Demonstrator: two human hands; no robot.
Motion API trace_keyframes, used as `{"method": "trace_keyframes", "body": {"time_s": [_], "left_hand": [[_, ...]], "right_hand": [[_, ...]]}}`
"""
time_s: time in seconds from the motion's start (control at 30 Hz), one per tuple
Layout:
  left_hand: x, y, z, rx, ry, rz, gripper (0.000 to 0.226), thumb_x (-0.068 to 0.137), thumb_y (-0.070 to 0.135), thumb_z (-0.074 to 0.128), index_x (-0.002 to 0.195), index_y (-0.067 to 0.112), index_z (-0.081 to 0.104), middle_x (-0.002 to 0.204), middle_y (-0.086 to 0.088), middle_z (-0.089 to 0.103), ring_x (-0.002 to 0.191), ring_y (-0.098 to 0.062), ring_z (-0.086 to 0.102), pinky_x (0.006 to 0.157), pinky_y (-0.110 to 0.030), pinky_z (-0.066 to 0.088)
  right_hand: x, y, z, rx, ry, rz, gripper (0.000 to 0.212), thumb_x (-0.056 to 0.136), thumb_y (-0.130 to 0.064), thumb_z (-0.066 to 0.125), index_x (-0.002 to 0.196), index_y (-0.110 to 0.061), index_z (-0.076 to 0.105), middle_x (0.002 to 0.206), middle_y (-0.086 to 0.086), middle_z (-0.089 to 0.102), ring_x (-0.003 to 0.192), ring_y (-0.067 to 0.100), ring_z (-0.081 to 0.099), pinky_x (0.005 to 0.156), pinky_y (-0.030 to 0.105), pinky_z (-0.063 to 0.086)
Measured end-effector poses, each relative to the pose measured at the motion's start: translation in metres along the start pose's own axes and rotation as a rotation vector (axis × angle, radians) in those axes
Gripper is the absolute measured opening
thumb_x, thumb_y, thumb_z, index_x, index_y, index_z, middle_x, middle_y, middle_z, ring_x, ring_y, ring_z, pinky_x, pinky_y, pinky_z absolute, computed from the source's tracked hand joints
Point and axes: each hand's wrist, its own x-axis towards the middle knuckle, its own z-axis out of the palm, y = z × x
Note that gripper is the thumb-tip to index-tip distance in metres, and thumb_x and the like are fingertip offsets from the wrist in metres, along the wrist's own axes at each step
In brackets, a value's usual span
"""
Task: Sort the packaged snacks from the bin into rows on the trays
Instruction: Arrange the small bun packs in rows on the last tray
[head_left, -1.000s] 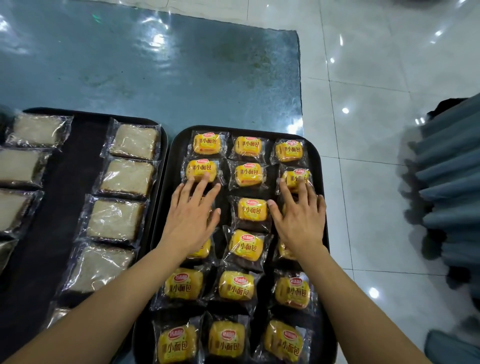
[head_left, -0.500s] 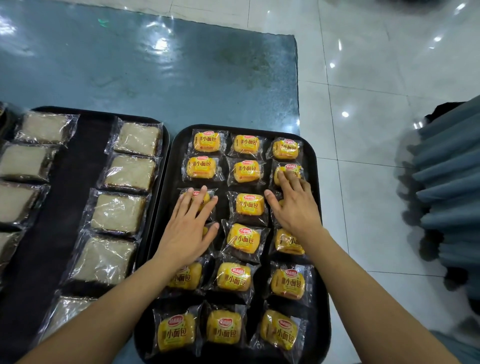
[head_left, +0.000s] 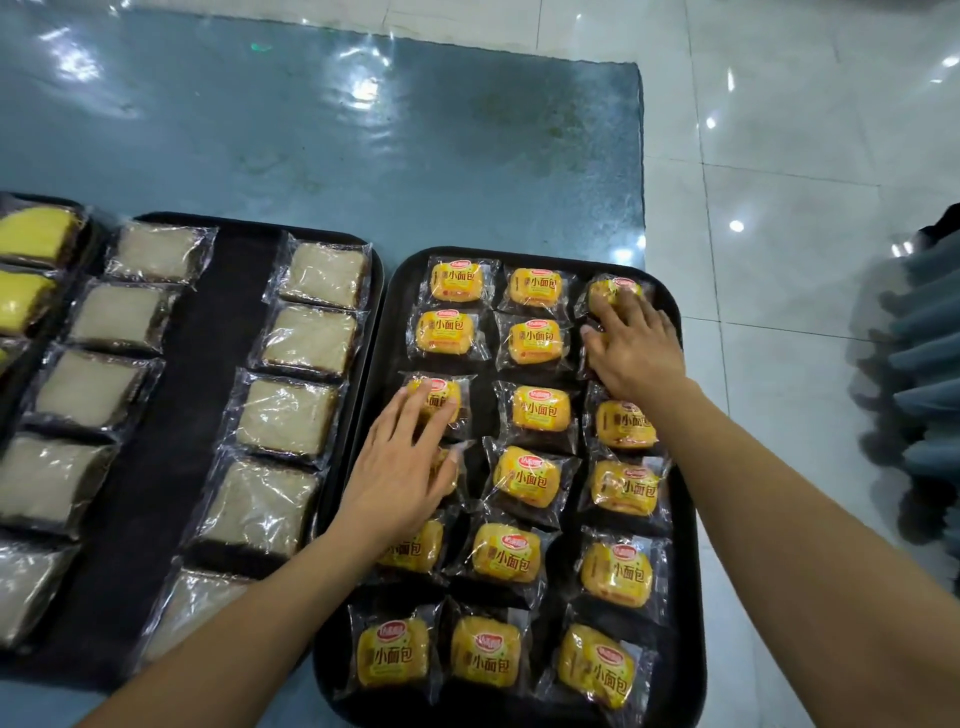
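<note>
On the black plastic tray (head_left: 687, 415), yellow wrapped buns (head_left: 529, 410) lay in three rows; my left hand (head_left: 400, 475) and right hand (head_left: 636, 348) pressed flat on packets, each grip wide, fingers straight.

Both arms extended forward — left hand (head_left: 402, 478) flat, fingers spread; right hand (head_left: 636, 345) flat, reaching farther.
</note>
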Motion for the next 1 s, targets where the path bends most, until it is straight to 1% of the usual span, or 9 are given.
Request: {"method": "trace_keyframes", "body": {"time_s": [0.07, 0.17, 0.23, 0.4, 0.5, 0.6, 0.8, 0.9, 1.0], "left_hand": [[-0.007, -0.002, 0.002, -0.018, -0.037, -0.021, 0.063, 0.100, 0.064, 0.015, 0.159, 0.041, 0.010, 0.169, 0.004, -0.001, 0.155, -0.020, -0.006, 0.122, -0.044, 0.010], [-0.009, -0.004, 0.006, -0.011, -0.075, -0.021, 0.065, 0.099, 0.065, 0.014, 0.159, 0.042, 0.004, 0.168, 0.005, -0.011, 0.154, -0.019, -0.013, 0.122, -0.042, 0.005], [-0.007, -0.003, 0.007, -0.028, -0.073, -0.020, 0.067, 0.098, 0.066, 0.015, 0.159, 0.042, 0.003, 0.168, 0.005, -0.014, 0.153, -0.018, -0.016, 0.121, -0.041, 0.003], [-0.003, 0.003, 0.010, -0.018, -0.057, -0.021, 0.067, 0.100, 0.059, 0.023, 0.160, 0.038, 0.002, 0.167, 0.002, -0.017, 0.153, -0.021, -0.017, 0.122, -0.041, 0.005], [0.000, 0.005, 0.007, -0.032, -0.067, -0.032, 0.066, 0.101, 0.056, 0.029, 0.160, 0.037, 0.005, 0.168, 0.003, -0.016, 0.154, -0.021, -0.015, 0.123, -0.043, 0.008], [0.002, 0.003, 0.003, -0.044, -0.086, -0.037, 0.065, 0.101, 0.057, 0.030, 0.159, 0.038, 0.007, 0.167, 0.005, -0.016, 0.154, -0.019, -0.015, 0.125, -0.045, 0.011], [0.002, 0.002, -0.004, -0.062, -0.101, -0.025, 0.064, 0.101, 0.056, 0.031, 0.159, 0.037, 0.012, 0.168, 0.003, -0.010, 0.154, -0.021, -0.011, 0.125, -0.048, 0.013], [0.002, 0.003, -0.006, -0.042, -0.110, -0.032, 0.064, 0.100, 0.058, 0.028, 0.159, 0.037, 0.013, 0.169, 0.001, -0.007, 0.155, -0.023, -0.007, 0.125, -0.050, 0.014], [-0.001, 0.004, -0.007, -0.057, -0.092, -0.032, 0.065, 0.098, 0.063, 0.020, 0.159, 0.038, 0.013, 0.169, -0.001, -0.004, 0.155, -0.027, -0.001, 0.124, -0.052, 0.016]], "right_hand": [[-0.001, 0.000, 0.001, 0.000, -0.029, 0.007, 0.063, 0.105, -0.057, 0.019, 0.162, -0.035, 0.006, 0.171, 0.008, 0.005, 0.157, 0.030, 0.003, 0.126, 0.053, 0.007], [-0.020, -0.013, -0.004, 0.048, 0.116, 0.021, 0.060, 0.105, -0.052, 0.023, 0.160, -0.029, 0.019, 0.167, 0.012, 0.021, 0.153, 0.035, 0.020, 0.124, 0.053, 0.017], [-0.047, -0.032, -0.001, 0.079, 0.188, -0.021, 0.056, 0.104, -0.050, 0.031, 0.156, -0.028, 0.030, 0.161, 0.010, 0.033, 0.146, 0.034, 0.033, 0.121, 0.055, 0.025], [-0.131, -0.077, 0.042, 0.064, 0.232, -0.085, 0.052, 0.097, -0.043, 0.049, 0.146, -0.028, 0.045, 0.138, 0.011, 0.053, 0.123, 0.032, 0.053, 0.109, 0.058, 0.039], [-0.156, -0.090, 0.061, 0.016, 0.193, -0.064, 0.053, 0.098, -0.044, 0.050, 0.149, -0.029, 0.047, 0.139, 0.011, 0.054, 0.124, 0.031, 0.052, 0.109, 0.057, 0.036], [-0.158, -0.095, 0.064, 0.001, 0.202, -0.070, 0.052, 0.102, -0.047, 0.043, 0.151, -0.028, 0.045, 0.145, 0.011, 0.052, 0.130, 0.031, 0.050, 0.108, 0.054, 0.038], [-0.149, -0.095, 0.062, 0.043, 0.129, -0.100, 0.058, 0.105, -0.052, 0.028, 0.158, -0.028, 0.029, 0.159, 0.010, 0.037, 0.145, 0.030, 0.036, 0.118, 0.051, 0.031], [-0.148, -0.091, 0.057, 0.043, 0.101, -0.118, 0.060, 0.105, -0.055, 0.021, 0.160, -0.032, 0.023, 0.163, 0.008, 0.032, 0.147, 0.029, 0.032, 0.119, 0.050, 0.027], [-0.153, -0.081, 0.051, 0.074, 0.139, -0.106, 0.058, 0.104, -0.056, 0.023, 0.159, -0.036, 0.022, 0.160, 0.005, 0.037, 0.143, 0.029, 0.037, 0.117, 0.052, 0.027]]}}
